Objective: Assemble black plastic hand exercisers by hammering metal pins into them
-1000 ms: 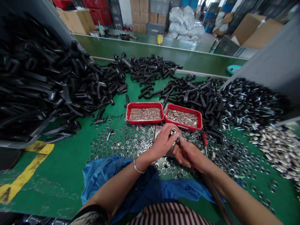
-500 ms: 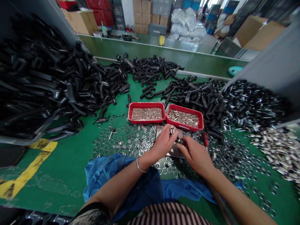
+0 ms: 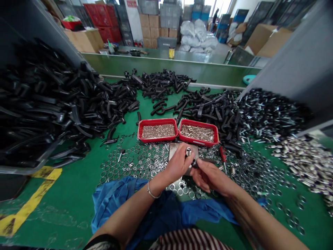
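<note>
My left hand [image 3: 179,162] is closed around a black plastic handle [image 3: 194,161] with a silver metal sleeve [image 3: 188,151] standing up at its end. Thumb and forefinger of my right hand [image 3: 212,176] meet the same handle, while its other fingers curl loosely with the palm turned up. Most of the handle is hidden by the fingers. Beneath both hands lies a flat metal plate [image 3: 172,150]. Loose metal rings [image 3: 135,159] spread left of the plate, and a red-handled screwdriver [image 3: 223,154] lies beside my right hand.
Two red trays, one of tiny metal parts [image 3: 157,140] and one of pins [image 3: 199,142], stand beyond the plate. Black handles [image 3: 65,100] are heaped at left and back. Silver sleeves [image 3: 304,159] and black-headed bolts [image 3: 273,111] pile up at right. Blue cloth [image 3: 117,201] lies in front.
The fingers of my right hand have loosened and its palm has turned upward. My left hand still holds the handle with the sleeve. The whole view has shifted slightly.
</note>
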Available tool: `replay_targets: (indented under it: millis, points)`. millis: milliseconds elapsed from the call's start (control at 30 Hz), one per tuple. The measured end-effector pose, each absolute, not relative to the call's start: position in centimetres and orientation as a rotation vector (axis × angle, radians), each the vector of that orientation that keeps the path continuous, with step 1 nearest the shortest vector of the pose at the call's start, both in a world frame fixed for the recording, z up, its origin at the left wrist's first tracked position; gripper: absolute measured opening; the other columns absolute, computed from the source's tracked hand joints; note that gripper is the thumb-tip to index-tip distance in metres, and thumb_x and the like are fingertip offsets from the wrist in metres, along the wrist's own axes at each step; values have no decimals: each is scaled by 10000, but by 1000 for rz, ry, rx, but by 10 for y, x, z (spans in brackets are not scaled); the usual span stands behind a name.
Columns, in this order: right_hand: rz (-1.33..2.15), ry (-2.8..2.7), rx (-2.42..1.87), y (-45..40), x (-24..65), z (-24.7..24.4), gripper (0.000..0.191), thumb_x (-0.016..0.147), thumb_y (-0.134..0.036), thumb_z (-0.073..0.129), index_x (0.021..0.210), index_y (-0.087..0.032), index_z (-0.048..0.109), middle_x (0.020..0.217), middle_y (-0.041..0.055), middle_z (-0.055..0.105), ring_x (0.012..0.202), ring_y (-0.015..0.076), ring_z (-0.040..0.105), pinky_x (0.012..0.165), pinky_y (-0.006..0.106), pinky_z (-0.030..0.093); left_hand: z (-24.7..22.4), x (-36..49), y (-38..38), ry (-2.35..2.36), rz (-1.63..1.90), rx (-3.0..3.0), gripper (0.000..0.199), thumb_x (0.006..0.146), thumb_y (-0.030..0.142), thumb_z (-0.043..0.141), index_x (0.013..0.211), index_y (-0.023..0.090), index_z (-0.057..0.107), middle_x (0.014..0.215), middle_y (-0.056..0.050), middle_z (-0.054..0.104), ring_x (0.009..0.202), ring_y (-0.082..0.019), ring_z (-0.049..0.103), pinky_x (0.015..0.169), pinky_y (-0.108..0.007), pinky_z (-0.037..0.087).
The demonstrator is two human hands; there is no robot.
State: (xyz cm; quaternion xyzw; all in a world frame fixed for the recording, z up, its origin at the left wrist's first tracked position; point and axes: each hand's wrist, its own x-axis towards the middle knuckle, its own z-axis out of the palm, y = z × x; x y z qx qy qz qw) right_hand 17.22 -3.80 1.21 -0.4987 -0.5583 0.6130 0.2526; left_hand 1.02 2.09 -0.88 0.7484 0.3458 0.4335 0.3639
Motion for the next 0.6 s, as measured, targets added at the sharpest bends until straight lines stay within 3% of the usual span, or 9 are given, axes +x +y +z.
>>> replay_targets:
  millis: [100,167,267,367,500,600]
  points:
    - [1178,-1621,-1429,-38,170,11,360,926,-523,539,1066,-195,588,899,82,685,670,178,637,634,332,523,-9,12,20,1035,1060,1759,218,1016,357,377,983,190,514,958,-55,567,925,-188,548,888,-331,441]
    - [925,-1597,-1425,-39,165,7,335,864,-455,655,1085,-216,576,982,95,675,833,219,655,768,379,533,-12,11,18,1137,1053,1692,225,1020,358,366,990,190,512,961,-56,573,924,-191,550,885,-339,438]
    - [1320,-1310,-1303,-42,154,-1,273,903,-480,589,979,-234,499,819,24,656,601,156,609,597,327,538,-14,5,13,1162,1063,1825,201,1014,351,383,985,189,498,990,-67,551,954,-196,528,910,-348,424]
    - [1664,-1110,-1186,-48,145,-3,306,915,-520,552,954,-242,430,733,-24,634,444,110,513,410,247,446,-13,-5,6,1114,1021,1943,182,1014,339,385,976,194,487,979,-62,535,943,-188,518,898,-331,428]
    - [1511,-1342,-1354,-52,148,-1,266,975,-503,438,941,-240,420,667,-37,633,406,104,475,389,219,360,-9,-9,6,1185,913,1991,219,1028,342,328,980,195,482,960,-59,531,928,-190,516,878,-335,438]
    - [1223,-1751,-1578,-54,159,-5,220,1001,-415,393,912,-224,457,677,11,652,539,158,589,522,270,430,-10,1,18,1115,595,2260,214,1013,338,361,957,180,494,989,-74,525,936,-204,515,889,-353,442]
